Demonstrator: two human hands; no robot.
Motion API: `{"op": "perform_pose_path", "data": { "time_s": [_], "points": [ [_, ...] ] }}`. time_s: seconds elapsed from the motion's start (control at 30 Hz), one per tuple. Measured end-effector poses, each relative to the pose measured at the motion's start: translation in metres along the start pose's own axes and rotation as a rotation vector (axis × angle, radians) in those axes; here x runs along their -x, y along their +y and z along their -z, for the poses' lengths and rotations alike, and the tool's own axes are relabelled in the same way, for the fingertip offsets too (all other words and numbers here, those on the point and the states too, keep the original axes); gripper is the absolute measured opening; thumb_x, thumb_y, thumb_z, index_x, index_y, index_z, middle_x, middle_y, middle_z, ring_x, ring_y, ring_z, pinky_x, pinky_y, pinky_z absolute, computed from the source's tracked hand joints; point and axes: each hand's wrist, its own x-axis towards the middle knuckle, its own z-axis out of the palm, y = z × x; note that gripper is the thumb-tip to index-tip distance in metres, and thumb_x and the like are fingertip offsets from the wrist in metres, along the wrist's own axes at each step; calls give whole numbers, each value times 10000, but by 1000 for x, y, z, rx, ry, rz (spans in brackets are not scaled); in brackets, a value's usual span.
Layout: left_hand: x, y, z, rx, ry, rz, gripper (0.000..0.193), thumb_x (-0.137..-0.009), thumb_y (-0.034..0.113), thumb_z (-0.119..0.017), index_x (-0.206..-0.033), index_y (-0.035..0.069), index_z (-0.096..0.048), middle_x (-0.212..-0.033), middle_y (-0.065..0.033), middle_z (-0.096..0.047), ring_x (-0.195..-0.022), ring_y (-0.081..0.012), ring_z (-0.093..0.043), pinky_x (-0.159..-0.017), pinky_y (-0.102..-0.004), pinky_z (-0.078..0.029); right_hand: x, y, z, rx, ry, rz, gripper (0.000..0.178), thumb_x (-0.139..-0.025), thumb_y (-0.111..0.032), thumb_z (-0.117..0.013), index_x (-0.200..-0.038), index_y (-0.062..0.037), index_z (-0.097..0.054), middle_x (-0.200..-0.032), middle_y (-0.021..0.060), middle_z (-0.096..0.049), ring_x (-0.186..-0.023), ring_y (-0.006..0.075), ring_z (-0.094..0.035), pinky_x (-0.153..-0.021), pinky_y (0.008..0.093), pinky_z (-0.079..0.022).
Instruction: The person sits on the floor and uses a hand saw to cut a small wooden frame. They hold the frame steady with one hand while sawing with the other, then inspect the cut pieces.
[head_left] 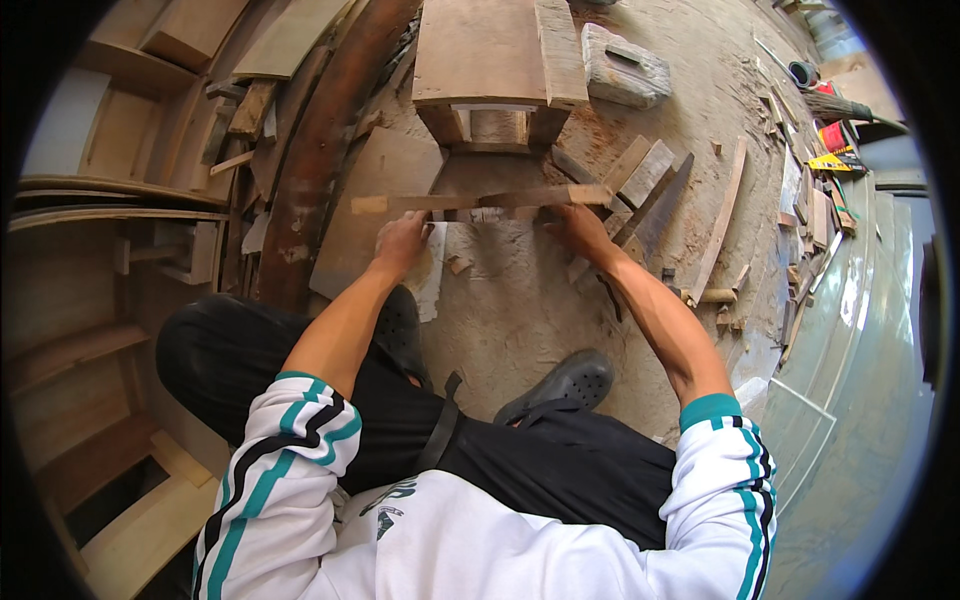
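Observation:
A long, narrow wooden strip (525, 199) lies crosswise in front of me, raised above the floor and slightly blurred. Near its left end, my left hand (403, 240) is closed on it. My right hand (580, 232) grips it close to the right end, with the fingers partly hidden. Just beyond the strip stands a box-like wooden piece (480, 55) with a flat top and an opening in its near side. Left of the strip, a thin wooden board (365, 190) rests on the floor.
Wood offcuts (645, 170) and a dark, saw-like blade (660, 212) lie to the right. A pale block (625, 68) sits farther back. A rusty beam (330, 150) and wooden cabinets (90, 390) line the left. Glass-like panels (850, 400) stand at right.

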Motion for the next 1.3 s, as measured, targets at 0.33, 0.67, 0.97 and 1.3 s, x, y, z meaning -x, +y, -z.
{"op": "perform_pose_path", "data": {
  "time_s": [0.33,0.67,0.97,1.3],
  "points": [
    [-22,-12,23,204,-120,-61,274,-896,222,-691,-1156,141,-723,-945,-165,-724,-921,-402,-681,-841,-488,-534,-19,9,-2,164,-29,110,215,-863,-45,-593,-1075,-30,-627,-1111,178,-635,-1091,382,-626,-873,472,-539],
    [-15,-2,5,28,-184,-132,266,-899,299,-688,-1122,163,-734,-1007,-109,-727,-1001,-312,-682,-818,-443,-543,-12,40,-11,219,22,238,262,-863,-11,-536,-1109,-41,-621,-1115,164,-612,-1066,370,-624,-894,435,-536],
    [-4,5,-7,-16,-105,-133,306,-896,269,-705,-1169,130,-705,-986,-139,-716,-889,-363,-689,-776,-465,-545,-12,39,-8,85,42,246,229,-870,0,-516,-1043,-19,-665,-1083,174,-658,-1038,376,-654,-876,450,-539],
    [-3,4,-25,-22,56,-206,263,-894,274,-708,-1086,99,-667,-924,-127,-706,-859,-335,-699,-743,-449,-556,-17,48,-14,83,84,268,228,-866,-19,-564,-1047,-42,-700,-1091,158,-672,-1029,362,-668,-878,443,-549]
  ]
}}
